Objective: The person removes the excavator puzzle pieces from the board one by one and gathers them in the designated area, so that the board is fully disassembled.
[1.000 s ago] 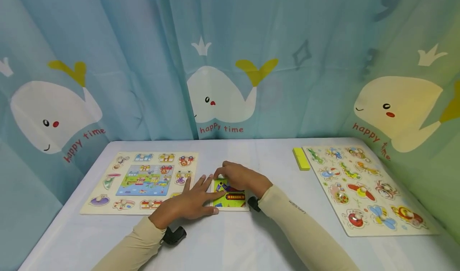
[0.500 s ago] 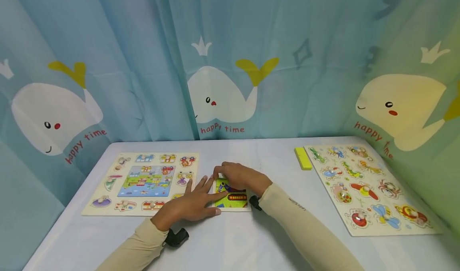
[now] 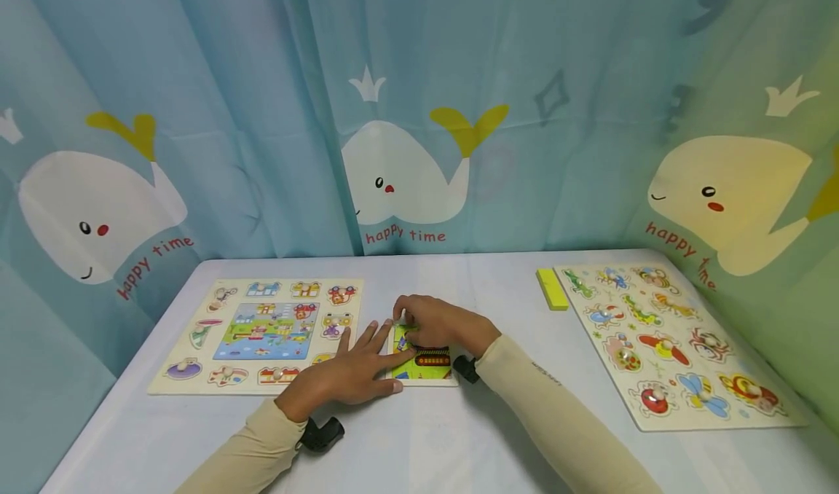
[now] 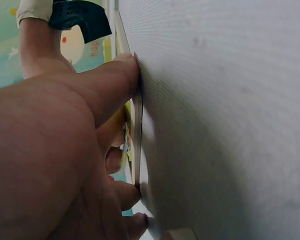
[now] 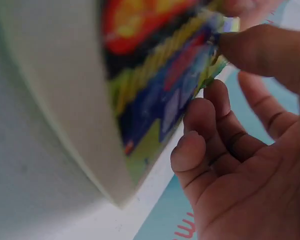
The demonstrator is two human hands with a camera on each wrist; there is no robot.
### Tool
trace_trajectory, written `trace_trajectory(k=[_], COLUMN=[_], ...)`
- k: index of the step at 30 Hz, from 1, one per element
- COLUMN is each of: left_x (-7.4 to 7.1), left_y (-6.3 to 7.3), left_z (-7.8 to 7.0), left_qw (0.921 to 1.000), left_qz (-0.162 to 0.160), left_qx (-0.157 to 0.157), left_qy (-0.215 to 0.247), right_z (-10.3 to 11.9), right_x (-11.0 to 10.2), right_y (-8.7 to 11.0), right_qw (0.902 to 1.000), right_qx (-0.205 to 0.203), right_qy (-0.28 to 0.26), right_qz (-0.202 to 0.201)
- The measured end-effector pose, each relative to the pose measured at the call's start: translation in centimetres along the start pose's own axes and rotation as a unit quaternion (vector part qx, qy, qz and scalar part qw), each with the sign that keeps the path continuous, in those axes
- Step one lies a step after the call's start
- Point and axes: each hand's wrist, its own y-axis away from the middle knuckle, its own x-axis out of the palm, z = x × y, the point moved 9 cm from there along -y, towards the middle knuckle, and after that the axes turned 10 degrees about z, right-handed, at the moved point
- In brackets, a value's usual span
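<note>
A small jigsaw board [image 3: 422, 371] with a yellow-green digger picture lies between my hands. My left hand [image 3: 350, 370] spreads its fingers at the board's left side, the index finger on the picture and the thumb by the lower left corner. My right hand [image 3: 435, 323] bends over the board's upper part, thumb and index finger close together at a puzzle piece [image 5: 210, 77] near its far edge. In the right wrist view the other fingers curl loosely beyond that edge. From the head, the right hand hides the picture's upper right.
On the left lies a wooden knob puzzle [image 3: 190, 334] of vehicles and other shapes, partly under the left hand. A larger insect knob puzzle [image 3: 655, 370] lies at the right, with a yellow block [image 3: 553, 290] at its upper left corner. A whale-print curtain [image 3: 282, 151] stands behind the table.
The right hand has shifted slightly right, its fingers bending up from the board's upper left corner. The left hand keeps its place over the last half second.
</note>
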Motion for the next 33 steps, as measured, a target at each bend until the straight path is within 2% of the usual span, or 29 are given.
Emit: trace_trajectory(k=[9,15,19,25,33], left_x=[-0.4,-0.7,-0.7,-0.5,-1.4], left_y=[0.0,0.4,0.5,0.2,-1.1], left_z=[-0.3,-0.5,-0.7,-1.0,-2.2], left_qw=[1.0000,0.9999,0.9998,0.9995,0.9989], left_qz=[-0.004,-0.011,-0.018,-0.024,-0.046], left_qx=[0.002,0.000,0.000,-0.001,-0.005], left_qy=[-0.007,-0.010,0.004,0.019,-0.010], right_z=[0.6,0.6,-0.9,-4.9,-8.6], right_x=[-0.7,-1.8,-2.6,-3.1,-3.9], right_y=[0.6,1.5,3.0,5.5,7.3], right_qw=[0.9992,0.9935,0.9852,0.9734,0.9712], right_qx=[-0.033,-0.086,-0.105,-0.080,-0.033], right_qy=[0.013,-0.052,-0.105,-0.188,-0.211], right_qz=[-0.020,-0.055,-0.086,-0.103,-0.105])
